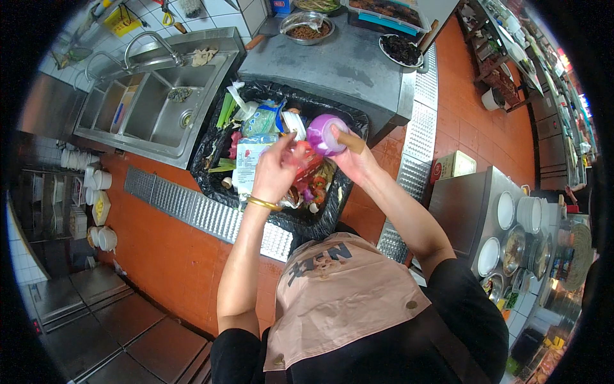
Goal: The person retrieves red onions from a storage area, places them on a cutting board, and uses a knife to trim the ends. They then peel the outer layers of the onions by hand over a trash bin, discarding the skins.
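A purple onion (322, 135), smooth and shiny with pale patches, is gripped in my right hand (356, 156) above a bin lined with a black plastic bag (352, 113). A flat brown piece (351, 142) lies along that hand's fingers; whether it is a handle or a finger covering is unclear. My left hand (276, 170), with a gold bangle (264, 204) at its wrist, hovers left of the onion over the bin. Its fingers are blurred, and whether they pinch a bit of peel cannot be told. Below lie food scraps, a red wrapper (307, 165) and a printed sheet (246, 165).
A steel double sink (158, 108) stands at the left. Beyond the bin, a metal counter (316, 67) bears a bowl of brown food (307, 32), a plate of dark food (401, 50) and a knife (255, 42). Stacked plates (529, 214) stand at the right.
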A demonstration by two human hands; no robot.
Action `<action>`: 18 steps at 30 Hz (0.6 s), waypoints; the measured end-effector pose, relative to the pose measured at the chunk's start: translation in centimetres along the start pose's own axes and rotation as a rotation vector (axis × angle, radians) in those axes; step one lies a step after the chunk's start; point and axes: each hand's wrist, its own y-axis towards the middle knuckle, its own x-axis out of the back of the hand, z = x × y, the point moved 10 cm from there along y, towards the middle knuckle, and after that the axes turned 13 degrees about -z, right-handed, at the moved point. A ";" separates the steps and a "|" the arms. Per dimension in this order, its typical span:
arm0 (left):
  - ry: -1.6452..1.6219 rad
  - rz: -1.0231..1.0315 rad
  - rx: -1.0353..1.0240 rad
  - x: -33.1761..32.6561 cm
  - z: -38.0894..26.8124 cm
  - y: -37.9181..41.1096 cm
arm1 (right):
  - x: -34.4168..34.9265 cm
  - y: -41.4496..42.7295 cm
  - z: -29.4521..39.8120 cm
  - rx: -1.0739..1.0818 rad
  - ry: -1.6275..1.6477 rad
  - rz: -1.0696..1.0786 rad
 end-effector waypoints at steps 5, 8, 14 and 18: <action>-0.302 0.132 0.169 -1.8 0.0 1.4 | -1.4 -0.6 0.6 0.157 -0.211 0.050; -0.437 0.200 0.233 -2.5 0.0 1.0 | -2.7 -1.6 1.5 0.191 -0.295 0.075; -0.620 0.201 0.347 -3.1 1.0 0.6 | -2.4 -1.3 1.5 0.196 -0.247 0.080; -0.747 0.196 0.451 -3.1 0.6 -0.1 | -2.5 -1.2 1.8 0.212 -0.273 0.105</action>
